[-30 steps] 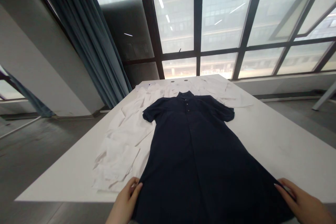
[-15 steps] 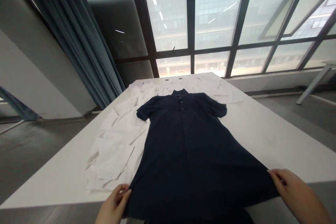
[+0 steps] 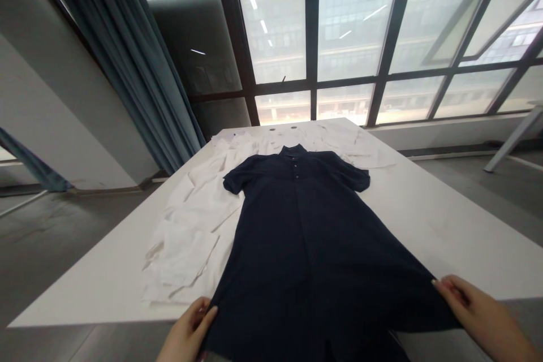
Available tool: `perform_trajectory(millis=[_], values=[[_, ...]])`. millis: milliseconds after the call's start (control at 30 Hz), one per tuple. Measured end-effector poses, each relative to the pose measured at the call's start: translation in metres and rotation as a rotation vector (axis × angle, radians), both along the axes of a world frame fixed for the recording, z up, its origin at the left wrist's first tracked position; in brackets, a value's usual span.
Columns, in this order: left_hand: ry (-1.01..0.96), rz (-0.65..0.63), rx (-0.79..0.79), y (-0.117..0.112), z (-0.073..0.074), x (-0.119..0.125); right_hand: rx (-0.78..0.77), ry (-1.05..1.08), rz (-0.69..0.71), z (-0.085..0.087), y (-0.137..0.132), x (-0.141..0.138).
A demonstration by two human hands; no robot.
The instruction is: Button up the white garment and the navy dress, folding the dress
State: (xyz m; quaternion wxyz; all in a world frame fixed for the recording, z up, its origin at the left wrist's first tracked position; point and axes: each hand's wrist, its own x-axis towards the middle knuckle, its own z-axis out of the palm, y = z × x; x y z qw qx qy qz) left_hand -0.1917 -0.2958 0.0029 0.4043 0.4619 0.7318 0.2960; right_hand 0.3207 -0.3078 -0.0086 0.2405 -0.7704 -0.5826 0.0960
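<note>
Two hands, left (image 3: 186,334) and right (image 3: 477,314), pinch a navy shirt (image 3: 305,249).

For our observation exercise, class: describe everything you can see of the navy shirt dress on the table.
The navy shirt dress is matt cloth with short sleeves, a stand collar and small chest buttons. It lies flat, front up, on a white table, beside white cloth; the left hand and right hand touch its hem.

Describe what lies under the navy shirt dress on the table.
The navy shirt dress lies on the white table, and crumpled white cloth meets its edge on one side and may run beneath it. The dress hides what is under it, so the cloth's extent cannot be seen.
</note>
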Motion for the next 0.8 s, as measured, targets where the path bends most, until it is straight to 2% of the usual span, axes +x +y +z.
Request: perform_trajectory(millis=[67,133,233,300,333,367,433,467,567,633,700,800], values=[[0.166,-0.056,0.012,0.004,0.008,-0.003,-0.111,-0.015,0.073,-0.002,0.002,0.006],[0.409,-0.120,0.094,0.015,0.028,-0.002,-0.157,-0.061,0.096,0.008,0.013,0.006],[0.731,-0.158,0.357,0.050,0.070,0.020,-0.061,-0.154,0.150,0.038,0.052,-0.006],[0.793,-0.299,0.497,0.082,0.087,0.049,0.081,-0.205,0.246,0.051,0.094,-0.020],[0.781,-0.404,0.517,0.100,0.088,0.066,0.141,-0.235,0.289,0.052,0.117,-0.029],[0.755,-0.532,0.522,0.118,0.085,0.083,0.172,-0.266,0.332,0.049,0.140,-0.038],[0.715,-0.725,0.506,0.152,0.067,0.112,0.162,-0.317,0.401,0.034,0.183,-0.056],[0.725,-0.747,0.475,0.168,0.054,0.123,0.129,-0.333,0.417,0.024,0.201,-0.063],[0.780,-0.730,0.388,0.202,0.018,0.137,0.004,-0.368,0.425,-0.003,0.238,-0.075],[0.797,-0.709,0.386,0.218,0.004,0.136,-0.032,-0.386,0.418,-0.012,0.252,-0.074],[0.796,-0.704,0.406,0.228,-0.001,0.132,-0.039,-0.396,0.414,-0.015,0.262,-0.071],[0.784,-0.713,0.400,0.236,0.000,0.132,-0.060,-0.399,0.411,-0.014,0.274,-0.066]])
